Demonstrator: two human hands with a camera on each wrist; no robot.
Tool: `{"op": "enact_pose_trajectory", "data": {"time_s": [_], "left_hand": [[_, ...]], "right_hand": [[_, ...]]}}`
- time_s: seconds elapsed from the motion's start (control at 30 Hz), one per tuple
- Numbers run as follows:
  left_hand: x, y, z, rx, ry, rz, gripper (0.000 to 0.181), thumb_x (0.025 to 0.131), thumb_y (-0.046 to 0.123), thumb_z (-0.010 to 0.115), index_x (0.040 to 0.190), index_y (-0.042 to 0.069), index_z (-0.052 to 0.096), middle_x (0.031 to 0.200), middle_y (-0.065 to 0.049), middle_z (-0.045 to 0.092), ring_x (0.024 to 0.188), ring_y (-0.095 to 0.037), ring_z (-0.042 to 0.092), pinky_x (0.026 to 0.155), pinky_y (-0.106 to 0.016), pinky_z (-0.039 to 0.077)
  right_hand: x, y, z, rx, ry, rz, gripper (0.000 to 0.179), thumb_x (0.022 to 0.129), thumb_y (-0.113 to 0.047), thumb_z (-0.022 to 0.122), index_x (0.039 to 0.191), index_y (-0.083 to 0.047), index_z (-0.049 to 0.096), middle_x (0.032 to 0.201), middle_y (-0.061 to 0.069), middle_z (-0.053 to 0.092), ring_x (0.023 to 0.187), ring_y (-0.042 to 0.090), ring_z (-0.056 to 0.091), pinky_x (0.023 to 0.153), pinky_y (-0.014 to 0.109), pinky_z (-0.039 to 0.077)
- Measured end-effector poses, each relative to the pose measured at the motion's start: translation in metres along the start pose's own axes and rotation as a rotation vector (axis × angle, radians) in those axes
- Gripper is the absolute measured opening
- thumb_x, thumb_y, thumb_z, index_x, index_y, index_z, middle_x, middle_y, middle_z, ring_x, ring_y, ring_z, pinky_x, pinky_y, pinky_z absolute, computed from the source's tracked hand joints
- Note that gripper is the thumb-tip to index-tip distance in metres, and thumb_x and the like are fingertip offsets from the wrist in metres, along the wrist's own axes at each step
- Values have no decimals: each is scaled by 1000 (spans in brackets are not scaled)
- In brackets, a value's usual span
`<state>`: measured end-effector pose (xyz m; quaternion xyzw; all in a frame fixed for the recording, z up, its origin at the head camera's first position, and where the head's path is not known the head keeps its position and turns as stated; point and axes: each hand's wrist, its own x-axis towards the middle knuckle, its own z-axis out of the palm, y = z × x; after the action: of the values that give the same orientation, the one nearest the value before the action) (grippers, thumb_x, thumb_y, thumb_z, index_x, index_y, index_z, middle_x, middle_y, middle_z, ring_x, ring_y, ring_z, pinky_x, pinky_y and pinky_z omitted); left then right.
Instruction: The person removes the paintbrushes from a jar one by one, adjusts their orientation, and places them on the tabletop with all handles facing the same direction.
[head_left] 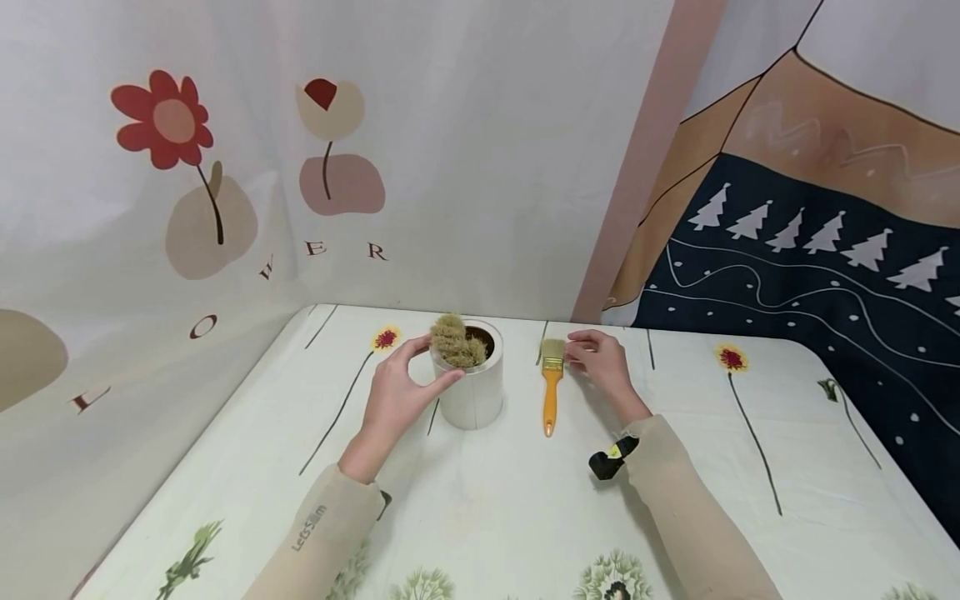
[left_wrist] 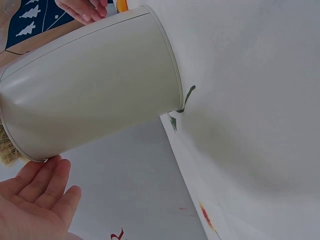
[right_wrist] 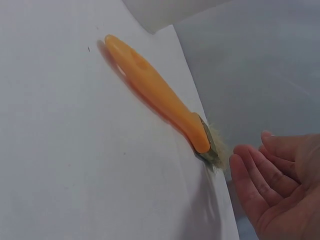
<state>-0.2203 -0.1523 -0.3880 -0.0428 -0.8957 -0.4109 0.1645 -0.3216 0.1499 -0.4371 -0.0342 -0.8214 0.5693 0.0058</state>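
A white cylindrical pot (head_left: 472, 400) stands on the table, with clumps of yellow-green dried moss (head_left: 456, 342) over the left of its dark mouth. My left hand (head_left: 405, 387) is spread at the pot's left, thumb by the near rim and a finger beside the moss. In the left wrist view, nearly straight fingertips (left_wrist: 57, 165) meet the rim. To the pot's right lies a flat paintbrush (head_left: 551, 387) with an orange handle, its pale bristles pointing away from me. Beside those bristles is my right hand (head_left: 602, 362), fingers loosely bent and holding nothing.
A white flower-printed cloth covers the table (head_left: 480, 508). Behind it hangs a pale printed curtain (head_left: 487, 167), and a dark cloth with white trees (head_left: 795, 250) hangs at the right. A black wrist device (head_left: 606, 462) sits under my right sleeve.
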Motion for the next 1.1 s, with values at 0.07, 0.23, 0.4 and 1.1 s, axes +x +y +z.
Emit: {"op": "enact_pose_trajectory", "data": {"time_s": [0.07, 0.23, 0.4, 1.1], "left_hand": [[0, 0, 0, 0, 1, 1, 76, 77, 43, 85, 138, 7, 56, 137, -14, 64, 132, -32, 55, 113, -51, 41], [1, 0, 0, -1, 3, 3, 76, 77, 42, 85, 138, 7, 57, 136, -14, 64, 132, -32, 55, 113, -51, 41], [1, 0, 0, -2, 0, -1, 77, 77, 43, 85, 138, 7, 56, 137, -14, 63, 133, -32, 55, 114, -51, 40], [1, 1, 1, 3, 2, -5, 75, 78, 42, 84, 138, 7, 56, 137, -14, 63, 132, -32, 56, 112, -51, 42]], "right_hand": [[-1, -1, 0, 4, -3, -6, 31, 98, -11, 63, 126, 1, 64, 113, 21, 70, 83, 7, 68, 79, 24, 61], [-5, -6, 1, 14, -13, -20, 32, 98, -11, 62, 127, 1, 63, 116, 20, 69, 86, 7, 68, 78, 22, 60], [-11, -13, 2, 33, -22, -73, 33, 97, -9, 64, 127, 4, 63, 116, 23, 69, 86, 8, 69, 79, 25, 61], [-33, -46, 13, 66, -72, -136, 32, 97, -15, 66, 126, -2, 64, 118, 21, 68, 104, 25, 71, 87, 30, 59]]}}
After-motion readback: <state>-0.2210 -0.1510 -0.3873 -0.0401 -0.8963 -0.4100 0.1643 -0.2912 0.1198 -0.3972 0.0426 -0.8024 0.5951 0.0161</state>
